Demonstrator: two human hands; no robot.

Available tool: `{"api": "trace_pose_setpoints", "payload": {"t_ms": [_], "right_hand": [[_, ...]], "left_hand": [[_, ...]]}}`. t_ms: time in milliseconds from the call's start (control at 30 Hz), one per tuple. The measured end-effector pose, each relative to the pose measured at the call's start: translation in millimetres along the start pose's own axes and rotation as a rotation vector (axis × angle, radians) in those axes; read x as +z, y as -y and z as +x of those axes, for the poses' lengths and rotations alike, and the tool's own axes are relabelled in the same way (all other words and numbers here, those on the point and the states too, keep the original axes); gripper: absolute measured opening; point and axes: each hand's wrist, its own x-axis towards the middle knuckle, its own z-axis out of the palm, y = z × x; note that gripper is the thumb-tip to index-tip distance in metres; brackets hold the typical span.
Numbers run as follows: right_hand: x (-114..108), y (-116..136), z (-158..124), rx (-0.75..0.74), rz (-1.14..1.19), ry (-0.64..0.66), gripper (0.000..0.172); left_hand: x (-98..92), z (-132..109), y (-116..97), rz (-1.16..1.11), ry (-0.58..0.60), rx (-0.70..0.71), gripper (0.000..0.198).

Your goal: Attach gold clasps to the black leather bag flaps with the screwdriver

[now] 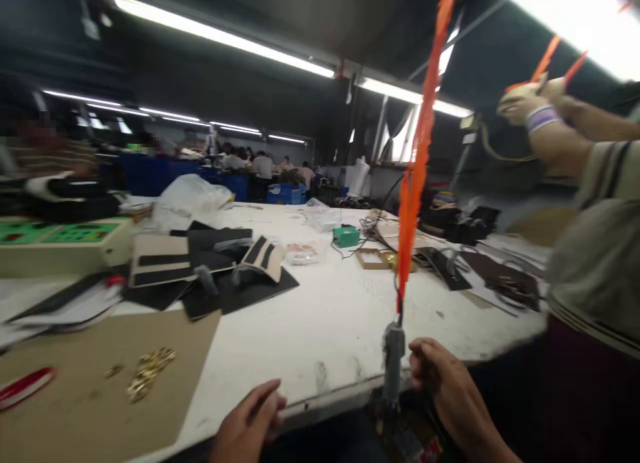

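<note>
My left hand (pixel 251 421) is at the table's front edge, its fingers loosely bent and slightly apart, with nothing visible in them. A grey stick-shaped power tool (pixel 393 360), which looks like an electric screwdriver, hangs upright at the edge from a stretched orange strap (pixel 417 176). Just to its right is my right hand (pixel 447 386); its fingers are half curled, a small gap separates them from the tool, and I see nothing in them. Gold-coloured metal pieces (pixel 150 373) lie in a heap on a brown board (pixel 195 363) at the left.
Black and beige striped panels (pixel 163 260) lie on the white table (pixel 320 316). A red-rimmed object (pixel 27 386) is at far left. Farther back are a clear plastic bag (pixel 193 200), a green box (pixel 346 236) and a small carton (pixel 373 259). A person (pixel 590 203) stands right, arms raised.
</note>
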Motion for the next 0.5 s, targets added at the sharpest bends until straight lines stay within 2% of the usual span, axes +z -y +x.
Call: {"api": "trace_pose_setpoints", "payload": {"t_ms": [67,133,200,267,367,433,500], "right_hand": [[34,-10,-9,0.053,-0.057,0.140,0.033],[73,-14,-8,0.027,-0.133,0.298,0.040],[116,-13,1,-0.029,-0.206,0.450,0.048],[161,-13,18,-0.067,-0.253,0.543,0.051],[233,-21,60,-0.166,-0.351,0.552,0.039],[280,-31,93,-0.323,-0.451,0.532,0.030],[324,-42,127,-0.517,-0.575,0.474,0.029]], "left_hand": [[-6.9,8,1,-0.003,0.000,0.033,0.065],[-14.4,19,5,-0.006,-0.034,0.062,0.059],[-21.2,28,14,-0.022,-0.067,0.060,0.056],[-25.8,35,24,-0.042,-0.081,0.034,0.055],[-28.6,37,38,-0.033,-0.068,0.031,0.049],[-29.0,37,44,0.001,-0.057,0.044,0.042],[-29.1,37,49,0.036,-0.074,0.045,0.035]]}}
